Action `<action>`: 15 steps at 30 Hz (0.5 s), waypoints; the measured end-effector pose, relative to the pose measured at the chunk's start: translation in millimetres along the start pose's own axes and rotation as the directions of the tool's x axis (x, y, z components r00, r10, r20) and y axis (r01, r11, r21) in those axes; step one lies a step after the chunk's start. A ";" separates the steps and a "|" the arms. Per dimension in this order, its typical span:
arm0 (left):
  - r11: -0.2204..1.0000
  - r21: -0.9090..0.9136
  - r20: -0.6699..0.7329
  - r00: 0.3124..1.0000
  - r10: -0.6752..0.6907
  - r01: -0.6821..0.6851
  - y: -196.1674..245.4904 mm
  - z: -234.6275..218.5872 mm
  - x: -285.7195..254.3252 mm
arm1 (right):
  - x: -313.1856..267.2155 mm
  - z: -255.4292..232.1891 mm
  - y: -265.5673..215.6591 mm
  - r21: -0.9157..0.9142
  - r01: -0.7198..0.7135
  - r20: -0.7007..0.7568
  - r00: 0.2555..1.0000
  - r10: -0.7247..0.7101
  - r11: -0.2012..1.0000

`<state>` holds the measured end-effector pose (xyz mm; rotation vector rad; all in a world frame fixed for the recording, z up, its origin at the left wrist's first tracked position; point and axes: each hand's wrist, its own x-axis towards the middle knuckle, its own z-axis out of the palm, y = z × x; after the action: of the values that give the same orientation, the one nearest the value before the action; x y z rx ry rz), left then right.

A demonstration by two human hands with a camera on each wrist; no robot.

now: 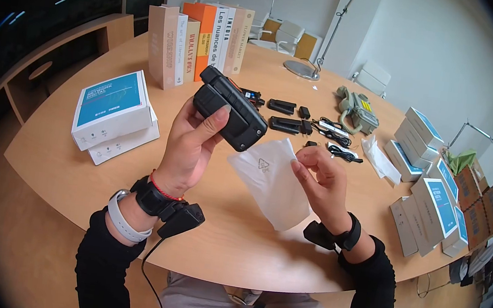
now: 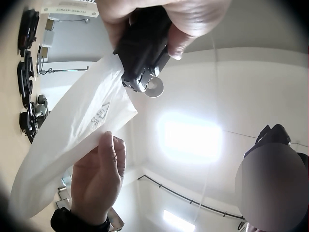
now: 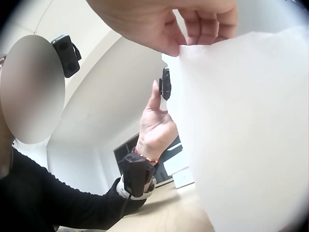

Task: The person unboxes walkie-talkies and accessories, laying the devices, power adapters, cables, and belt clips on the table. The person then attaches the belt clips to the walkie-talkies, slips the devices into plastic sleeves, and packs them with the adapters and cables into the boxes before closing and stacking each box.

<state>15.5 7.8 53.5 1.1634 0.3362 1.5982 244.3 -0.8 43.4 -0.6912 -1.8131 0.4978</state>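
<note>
My left hand (image 1: 189, 147) grips a chunky black handheld device (image 1: 233, 113) above the table, thumb pressed over the wide clip on its face. Beside it, my right hand (image 1: 323, 184) pinches the upper edge of a translucent white plastic bag (image 1: 273, 187) between thumb and fingers. A recycling mark is printed on the bag, which hangs loosely and looks flat. In the left wrist view the lower end of the device (image 2: 142, 58) is right at the bag's top edge. The right wrist view shows the bag (image 3: 246, 121) hiding most of the device.
White-and-blue boxes (image 1: 112, 108) lie stacked at left, with more boxes (image 1: 428, 211) at right. Books (image 1: 198, 45) stand behind. Black clips, adapters and cables (image 1: 341, 152) lie mid-table, near a corded telephone (image 1: 357, 112) and another white bag (image 1: 379, 160).
</note>
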 end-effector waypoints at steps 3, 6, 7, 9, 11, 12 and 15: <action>0.999 -0.032 0.020 1.000 -0.019 0.019 -0.1 0.6 0.5 | -1.2 0.1 -1.1 0.063 -0.054 -0.003 0.999 0.055 0.997; 0.995 -0.087 -0.003 0.999 -0.052 0.052 -1.5 2.3 -1.0 | -1.8 -1.7 4.8 0.134 -0.087 0.009 0.996 0.086 0.987; 0.995 -0.086 0.011 0.998 -0.058 0.059 -2.7 2.1 -1.4 | -1.7 -1.7 4.5 0.134 -0.087 0.008 0.996 0.086 0.987; 0.994 -0.084 0.027 0.997 -0.068 0.070 -4.6 1.8 -2.0 | -2.0 -1.4 3.7 0.241 -0.205 0.007 0.978 0.210 0.948; 0.993 -0.078 0.042 0.995 -0.088 0.091 -5.5 1.2 -2.2 | -2.3 -1.0 4.9 0.250 -0.208 0.007 0.977 0.213 0.946; 0.993 -0.077 0.044 0.995 -0.090 0.093 -6.0 2.1 -2.6 | -2.5 -0.9 5.3 0.257 -0.210 0.011 0.977 0.214 0.943; 0.991 -0.075 0.047 0.993 -0.110 0.113 -7.3 4.2 -4.1 | -2.7 -0.7 3.9 0.273 -0.255 0.011 0.965 0.262 0.927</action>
<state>23.0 5.7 48.3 1.0993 0.3035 1.4746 246.5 0.3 39.2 -0.7436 -1.5957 0.8935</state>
